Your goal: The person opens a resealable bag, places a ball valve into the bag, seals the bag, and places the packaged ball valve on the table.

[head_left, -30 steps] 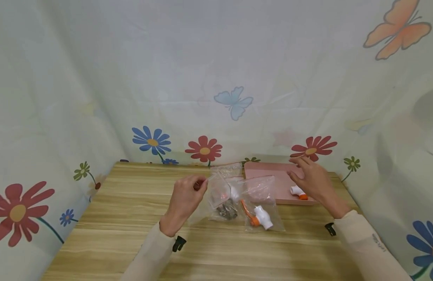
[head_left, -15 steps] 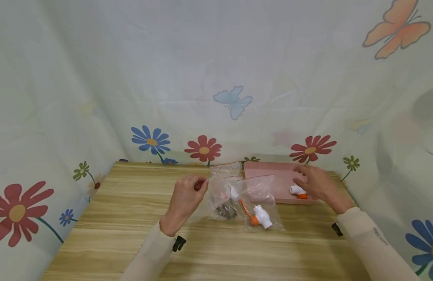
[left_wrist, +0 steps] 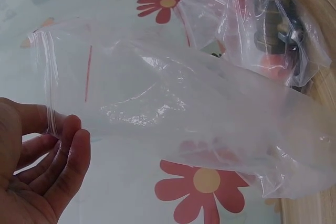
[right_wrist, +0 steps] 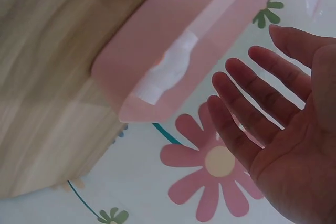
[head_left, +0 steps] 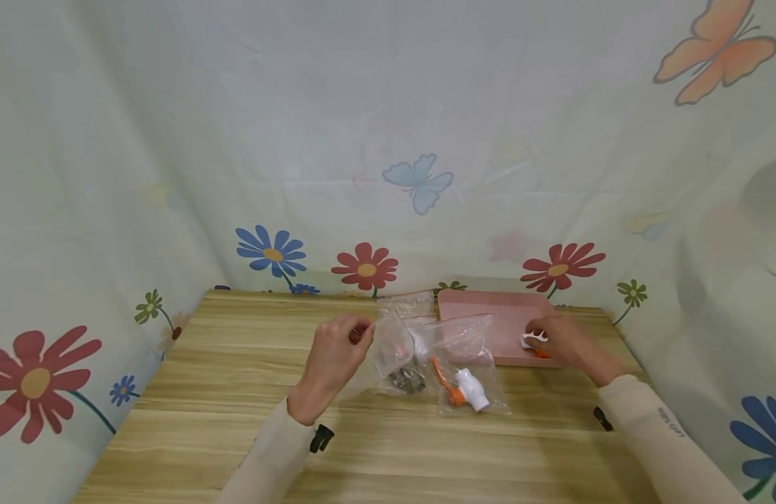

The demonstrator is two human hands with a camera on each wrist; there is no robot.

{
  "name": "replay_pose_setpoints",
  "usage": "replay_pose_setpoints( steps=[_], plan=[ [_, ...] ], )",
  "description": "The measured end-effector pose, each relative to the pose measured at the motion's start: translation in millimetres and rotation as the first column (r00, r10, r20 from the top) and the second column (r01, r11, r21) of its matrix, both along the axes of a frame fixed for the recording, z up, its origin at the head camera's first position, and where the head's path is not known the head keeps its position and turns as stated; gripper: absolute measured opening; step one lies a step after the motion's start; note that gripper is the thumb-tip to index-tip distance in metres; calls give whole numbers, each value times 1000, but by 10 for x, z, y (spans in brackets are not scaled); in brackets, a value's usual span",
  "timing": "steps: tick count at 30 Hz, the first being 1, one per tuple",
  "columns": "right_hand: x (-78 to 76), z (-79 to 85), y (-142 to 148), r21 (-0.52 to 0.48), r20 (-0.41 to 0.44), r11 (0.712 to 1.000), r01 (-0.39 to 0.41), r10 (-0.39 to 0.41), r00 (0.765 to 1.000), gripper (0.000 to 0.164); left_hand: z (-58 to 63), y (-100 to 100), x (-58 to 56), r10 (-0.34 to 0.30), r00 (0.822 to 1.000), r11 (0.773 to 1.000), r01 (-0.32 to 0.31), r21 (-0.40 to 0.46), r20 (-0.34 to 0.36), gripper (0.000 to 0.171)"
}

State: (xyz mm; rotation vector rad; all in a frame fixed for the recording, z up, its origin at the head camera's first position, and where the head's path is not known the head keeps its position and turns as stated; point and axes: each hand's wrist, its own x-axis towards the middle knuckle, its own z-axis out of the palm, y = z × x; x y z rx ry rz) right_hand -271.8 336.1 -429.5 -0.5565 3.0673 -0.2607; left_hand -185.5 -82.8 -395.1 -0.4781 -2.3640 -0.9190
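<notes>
My left hand (head_left: 339, 353) pinches the edge of a clear zip bag (head_left: 390, 343) between thumb and fingers. In the left wrist view that bag (left_wrist: 157, 93) hangs slack, with nothing distinct inside. At the right, my right hand (head_left: 567, 343) reaches over a white ball valve with an orange handle (head_left: 527, 341) in the pink tray (head_left: 495, 301); its fingers partly cover the valve in the head view. The right wrist view shows the right hand (right_wrist: 273, 108) with fingers spread, apart from the white valve (right_wrist: 170, 72). Contact with it cannot be confirmed.
Another clear bag, holding a white and orange valve (head_left: 471, 390), lies in front of the tray. Dark metal-looking parts (head_left: 408, 379) sit in a bag beside it. A further clear bag (head_left: 408, 305) lies at the back of the wooden table (head_left: 249, 350), against a flowered cloth.
My right hand has moved down to the valve in the tray, its fingers drawing in over it in the head view. The left hand keeps its place on the bag edge.
</notes>
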Motion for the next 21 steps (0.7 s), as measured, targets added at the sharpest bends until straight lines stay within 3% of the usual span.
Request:
replay_pose_setpoints(
  steps=[9,21],
  plan=[
    [3,-136,-42,-3,83,997,-76,76,994,15,-10,3,3,-12,1000,1000,12,1,-2,7],
    [-31,-320,-25,0,111,997,-81,80,991,17,-31,-25,-7,-7,1000,1000,7,-9,-16,6]
  ],
)
